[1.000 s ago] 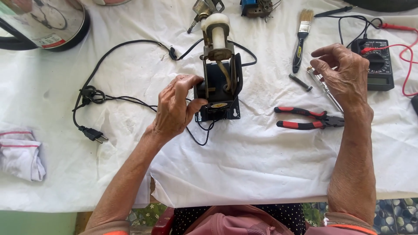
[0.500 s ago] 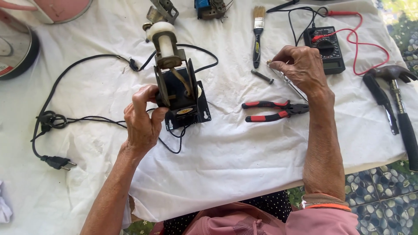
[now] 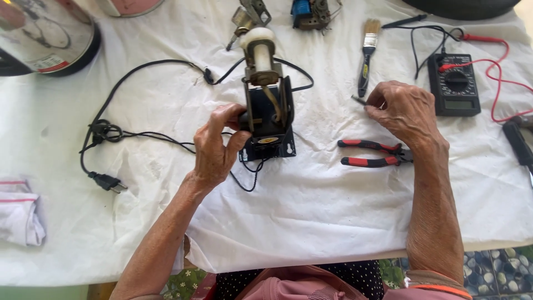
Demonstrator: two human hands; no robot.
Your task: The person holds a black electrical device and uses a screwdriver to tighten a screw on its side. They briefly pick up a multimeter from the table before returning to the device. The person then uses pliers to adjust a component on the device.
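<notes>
Gripping the black motor assembly [image 3: 268, 119], mid-cloth, upright on its base: left hand [image 3: 215, 147], fingers closed round its left side; right hand [image 3: 404, 108], right of the assembly, fingers pinched on what seems a small metal pin [image 3: 358, 100]; red-handled pliers [image 3: 373, 153] just below that hand; paintbrush [image 3: 366, 58] and multimeter [image 3: 453, 84] beyond; black power cord [image 3: 119, 130] trailing left of the assembly.

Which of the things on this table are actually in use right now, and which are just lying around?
In use:
left hand holding the black motor unit
right hand at a small metal piece

Lying about:
red-handled pliers
paintbrush
multimeter
folded cloth
</notes>
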